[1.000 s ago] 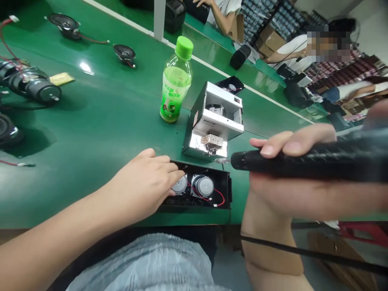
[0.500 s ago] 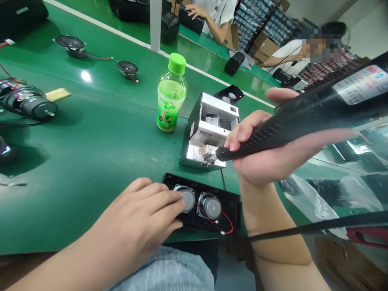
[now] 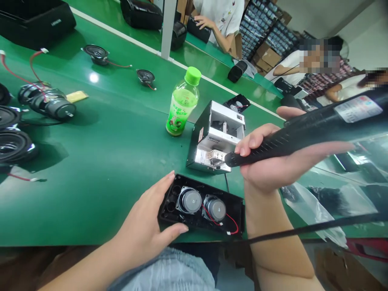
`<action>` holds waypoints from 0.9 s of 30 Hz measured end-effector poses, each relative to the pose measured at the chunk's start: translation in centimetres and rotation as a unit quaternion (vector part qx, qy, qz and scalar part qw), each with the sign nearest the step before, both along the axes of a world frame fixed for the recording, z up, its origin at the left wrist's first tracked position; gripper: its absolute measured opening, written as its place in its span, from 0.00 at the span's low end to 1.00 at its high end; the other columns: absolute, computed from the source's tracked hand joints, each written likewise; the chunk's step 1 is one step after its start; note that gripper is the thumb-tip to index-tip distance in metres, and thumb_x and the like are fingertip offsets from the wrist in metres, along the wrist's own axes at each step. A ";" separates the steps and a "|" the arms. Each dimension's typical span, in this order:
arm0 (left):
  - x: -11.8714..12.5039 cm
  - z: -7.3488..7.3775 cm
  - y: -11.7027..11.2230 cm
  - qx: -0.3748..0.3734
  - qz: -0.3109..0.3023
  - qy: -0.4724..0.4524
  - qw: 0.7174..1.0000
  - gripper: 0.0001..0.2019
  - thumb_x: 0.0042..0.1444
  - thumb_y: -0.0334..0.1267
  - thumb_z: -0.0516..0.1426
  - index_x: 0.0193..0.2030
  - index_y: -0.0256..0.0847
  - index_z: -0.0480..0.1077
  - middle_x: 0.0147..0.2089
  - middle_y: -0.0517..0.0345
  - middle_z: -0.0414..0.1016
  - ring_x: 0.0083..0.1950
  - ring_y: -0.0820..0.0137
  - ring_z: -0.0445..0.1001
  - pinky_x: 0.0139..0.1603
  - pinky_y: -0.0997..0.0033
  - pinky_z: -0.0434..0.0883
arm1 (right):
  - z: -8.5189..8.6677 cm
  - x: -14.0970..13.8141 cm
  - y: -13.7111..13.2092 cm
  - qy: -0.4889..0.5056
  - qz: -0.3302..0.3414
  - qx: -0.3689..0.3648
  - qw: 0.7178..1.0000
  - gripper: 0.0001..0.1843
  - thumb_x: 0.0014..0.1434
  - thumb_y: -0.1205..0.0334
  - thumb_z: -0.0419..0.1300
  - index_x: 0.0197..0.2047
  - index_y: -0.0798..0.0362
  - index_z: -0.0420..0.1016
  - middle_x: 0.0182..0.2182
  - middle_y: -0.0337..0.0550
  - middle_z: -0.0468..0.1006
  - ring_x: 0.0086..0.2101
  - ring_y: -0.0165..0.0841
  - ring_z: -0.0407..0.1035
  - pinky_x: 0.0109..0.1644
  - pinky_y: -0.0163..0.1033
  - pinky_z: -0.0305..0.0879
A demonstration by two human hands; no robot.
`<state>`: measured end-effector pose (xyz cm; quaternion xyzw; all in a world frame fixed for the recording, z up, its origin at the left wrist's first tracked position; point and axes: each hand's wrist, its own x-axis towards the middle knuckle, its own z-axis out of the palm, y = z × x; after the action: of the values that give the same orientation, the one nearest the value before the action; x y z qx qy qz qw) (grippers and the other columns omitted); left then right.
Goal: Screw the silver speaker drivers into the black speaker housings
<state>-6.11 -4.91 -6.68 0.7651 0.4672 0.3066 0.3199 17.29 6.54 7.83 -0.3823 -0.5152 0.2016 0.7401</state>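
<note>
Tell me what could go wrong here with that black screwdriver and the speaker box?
The electric screwdriver in the right hand might slip off the silver screw feeder and poke the left hand. It could also nick the thin red wires inside the black speaker case. That case sits close to the edge of the green workbench, so a bump might knock it off.

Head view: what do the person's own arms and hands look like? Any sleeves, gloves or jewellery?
The left hand and right hand are bare, with no gloves, rings or watch in view, and the forearms show no sleeves. A thin black cord crosses the right forearm. Pale grey-blue clothing shows below.
</note>
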 end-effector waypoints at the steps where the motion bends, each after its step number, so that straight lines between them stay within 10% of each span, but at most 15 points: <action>1: 0.0 -0.1 0.0 0.000 -0.002 0.004 1.000 0.50 0.66 0.57 0.64 0.86 0.56 0.41 0.84 0.50 0.58 0.81 0.47 0.64 0.77 0.40 0.73 | 0.0 -0.1 0.0 -0.001 0.003 -0.002 1.000 0.46 0.66 0.17 0.37 0.45 0.47 0.78 0.15 0.31 0.64 0.11 0.31 0.58 0.11 0.38 0.55; 18: -0.3 0.0 0.2 0.017 -0.015 0.000 1.000 0.50 0.67 0.53 0.65 0.86 0.52 0.40 0.83 0.42 0.59 0.80 0.45 0.65 0.75 0.37 0.73 | -0.6 -0.1 1.0 -0.026 0.040 -0.002 0.999 0.48 0.61 0.14 0.42 0.53 0.47 0.79 0.17 0.32 0.68 0.12 0.32 0.60 0.12 0.38 0.55; 27: -0.1 -0.1 0.1 0.008 -0.021 0.000 1.000 0.50 0.67 0.54 0.65 0.86 0.52 0.39 0.84 0.42 0.57 0.81 0.45 0.64 0.77 0.37 0.71 | 2.6 -0.3 -5.2 0.040 0.110 -0.100 0.988 0.30 0.60 0.28 0.66 0.52 0.43 0.79 0.20 0.30 0.75 0.16 0.32 0.65 0.19 0.40 0.68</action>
<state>-6.22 -4.80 -6.78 0.7774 0.4486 0.3035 0.3197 17.03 1.33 10.44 -0.3869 -0.5013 0.3471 0.6918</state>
